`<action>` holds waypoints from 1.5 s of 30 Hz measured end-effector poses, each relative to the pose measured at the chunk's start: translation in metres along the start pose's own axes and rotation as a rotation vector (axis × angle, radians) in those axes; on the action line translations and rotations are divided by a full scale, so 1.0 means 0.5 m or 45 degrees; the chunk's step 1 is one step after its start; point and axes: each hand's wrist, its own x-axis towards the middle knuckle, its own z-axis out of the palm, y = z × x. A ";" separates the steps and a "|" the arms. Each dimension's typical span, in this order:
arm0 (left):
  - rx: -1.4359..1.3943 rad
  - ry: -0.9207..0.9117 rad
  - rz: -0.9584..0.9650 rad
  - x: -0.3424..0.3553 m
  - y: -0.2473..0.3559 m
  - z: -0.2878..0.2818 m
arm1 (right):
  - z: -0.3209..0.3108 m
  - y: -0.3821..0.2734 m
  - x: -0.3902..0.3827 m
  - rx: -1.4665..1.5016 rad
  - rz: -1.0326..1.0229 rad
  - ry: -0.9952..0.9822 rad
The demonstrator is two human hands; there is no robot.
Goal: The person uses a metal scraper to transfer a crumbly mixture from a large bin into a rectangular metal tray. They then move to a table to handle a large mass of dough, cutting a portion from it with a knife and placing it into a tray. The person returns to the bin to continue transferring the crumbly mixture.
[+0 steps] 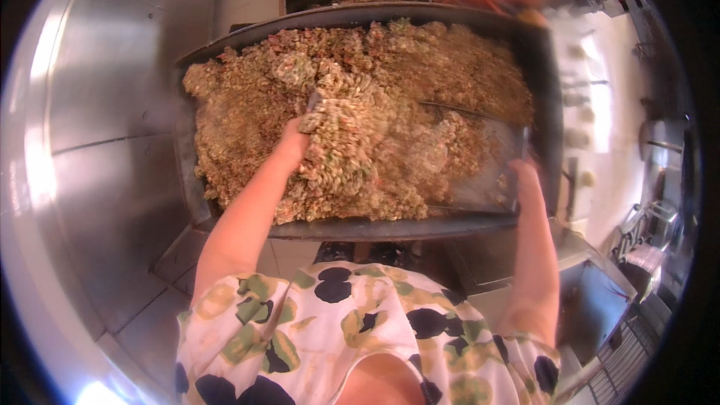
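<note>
a metal pan (487, 151), partly covered by lumpy brown mixture (247, 112), lies inside a large dark bin (337, 230). the left hand (295, 142) meets a narrow grey piece (312, 100); the right hand (527, 169) is at the pan's right end; blur hides both grips. shiny steel panels (112, 90) line the left.

Dark deep tray (553, 97) with crumbly brownish mixture (247, 105) across it.

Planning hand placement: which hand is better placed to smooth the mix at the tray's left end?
Probably the left hand: nearer that end, amid the granular mix; the right hand is farther right, at the metal sheet.
</note>
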 end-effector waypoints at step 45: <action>-0.040 0.355 -0.070 -0.181 -0.190 0.026 | -0.039 0.104 0.119 -0.337 0.058 0.089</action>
